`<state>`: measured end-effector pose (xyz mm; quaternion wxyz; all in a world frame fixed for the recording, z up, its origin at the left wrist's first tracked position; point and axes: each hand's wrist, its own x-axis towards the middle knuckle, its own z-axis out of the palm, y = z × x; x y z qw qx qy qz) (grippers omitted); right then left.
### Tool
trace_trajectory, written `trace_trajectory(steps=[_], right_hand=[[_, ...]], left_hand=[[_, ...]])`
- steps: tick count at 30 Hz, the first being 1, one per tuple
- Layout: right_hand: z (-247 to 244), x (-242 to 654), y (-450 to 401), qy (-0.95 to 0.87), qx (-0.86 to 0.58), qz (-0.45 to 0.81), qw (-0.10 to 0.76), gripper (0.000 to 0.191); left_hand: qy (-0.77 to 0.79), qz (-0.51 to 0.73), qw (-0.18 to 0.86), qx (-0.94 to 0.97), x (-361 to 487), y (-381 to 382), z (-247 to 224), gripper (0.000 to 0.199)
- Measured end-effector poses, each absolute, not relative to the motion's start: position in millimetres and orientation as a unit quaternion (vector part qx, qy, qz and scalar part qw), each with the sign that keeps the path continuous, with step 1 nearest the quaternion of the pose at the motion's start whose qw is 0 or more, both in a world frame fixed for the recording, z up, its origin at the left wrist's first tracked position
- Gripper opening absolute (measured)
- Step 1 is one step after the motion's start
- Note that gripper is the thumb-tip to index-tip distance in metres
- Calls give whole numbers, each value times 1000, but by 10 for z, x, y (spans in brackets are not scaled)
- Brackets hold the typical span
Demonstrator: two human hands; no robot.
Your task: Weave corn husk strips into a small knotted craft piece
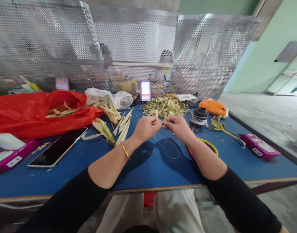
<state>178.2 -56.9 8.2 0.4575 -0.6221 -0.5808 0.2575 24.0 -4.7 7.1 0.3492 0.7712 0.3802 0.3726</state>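
Over the middle of the blue table, my left hand (146, 127) is closed on a pale corn husk strip (156, 115), whose end stands up above the fingers. Close beside it, my right hand (177, 126) pinches at the same spot, seemingly on a thin white thread (173, 158); the fingertips hide the exact grip. That thread hangs below both hands in a loose loop over the tabletop. Just beyond the hands lies a heap of shredded corn husk (166, 106). A dark spool (199, 116) wound with white thread stands to the right of my right hand.
Left on the blue table (148, 174) are loose husks (103, 131), a red plastic bag (66, 119) with husks, a phone (58, 147) and a purple power strip (19, 157). Another purple power strip (259, 147) and an orange bag (214, 106) lie right. Perforated metal panels (136, 35) stand behind.
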Motion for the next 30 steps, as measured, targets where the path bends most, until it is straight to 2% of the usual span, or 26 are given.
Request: trace_trajectory(steps=[3,5,7,9,12,15,17,19,23,25,30], right_hand=[[119,1765,-624,-607,-647,223,404,14],[140,1727,-689,-655,-668,196,294,18],[135,1668,-754,-699,-672,174,172,21],[101,1602,-800,-716,-679,137,88,19],[21,1529,-827,-719,-689,85,44,4],[-42,1513,-828,-724,-686,63,38,12],[-55,1526,-819,-728,-680,69,50,14],[-38,1544,-800,-725,-672,111,102,14],[60,1557,-755,-607,-634,358,318,17],[108,1554,-743,-517,-602,467,389,15],[133,1569,-735,-460,-551,532,449,19]], left_hand=[[403,393,497,661,188,29,94,19],[420,393,583,574,126,55,104,14],[433,376,615,540,57,53,99,11],[438,355,632,531,2,37,78,12],[437,336,640,536,-25,25,39,15],[431,331,637,547,-6,34,17,14],[426,331,642,546,11,33,15,14],[420,331,649,541,21,20,20,14],[402,336,664,533,22,-26,36,16],[396,335,672,529,24,-50,41,16],[387,288,697,531,66,-115,33,13]])
